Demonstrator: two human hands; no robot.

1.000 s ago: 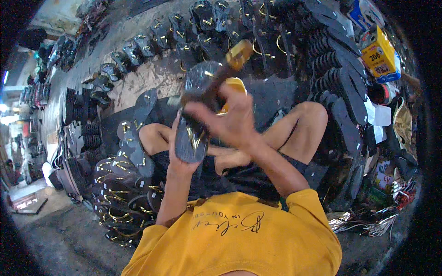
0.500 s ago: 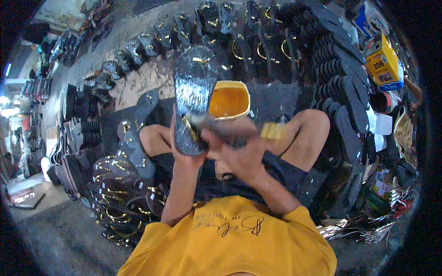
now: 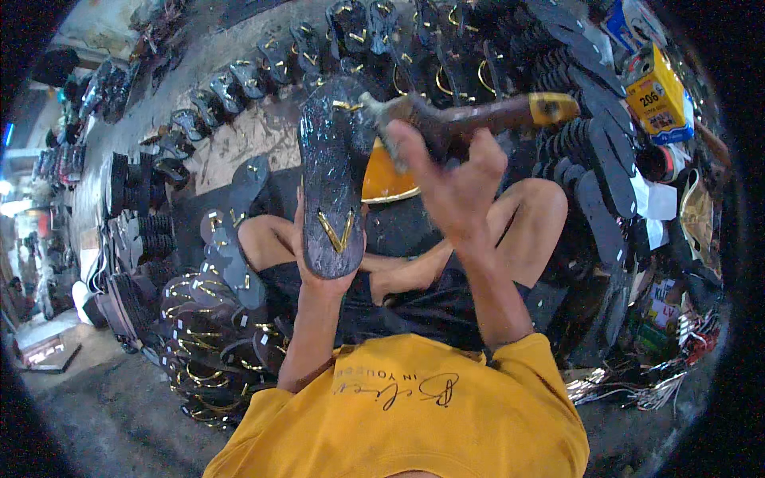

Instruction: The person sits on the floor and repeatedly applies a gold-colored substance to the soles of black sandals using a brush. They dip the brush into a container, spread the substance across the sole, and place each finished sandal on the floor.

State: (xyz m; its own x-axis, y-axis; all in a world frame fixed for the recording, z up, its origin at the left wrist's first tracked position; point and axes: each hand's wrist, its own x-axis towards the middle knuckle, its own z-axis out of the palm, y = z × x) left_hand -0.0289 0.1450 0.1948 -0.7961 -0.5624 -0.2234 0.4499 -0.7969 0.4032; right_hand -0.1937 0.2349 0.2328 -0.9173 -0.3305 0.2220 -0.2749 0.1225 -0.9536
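Observation:
My left hand (image 3: 328, 284) is closed around the lower end of a dark sandal sole (image 3: 328, 171), held upright with its face toward me. Its surface is glossy and wet-looking, with gold strap ends near the bottom and at the top right edge. In my right hand (image 3: 462, 187) is a brush (image 3: 494, 118) with a brown, yellow-tipped handle pointing right. The brush head meets or nearly meets the sole's upper right edge; contact is hard to tell. Behind the sole and my right hand, a tub (image 3: 390, 197) of orange-yellow liquid is partly hidden.
Rows of glossy soles (image 3: 247, 78) with gold strap ends curve across the floor ahead. Stacks of dark soles (image 3: 610, 179) rise on the right, near a yellow can (image 3: 660, 95). A pile of gold-strapped soles (image 3: 203, 342) lies at left.
My right hand and the brush have moved up and slightly right, from the sole's lower part to its upper edge. The sole's lower part has become visible; my left hand has barely moved.

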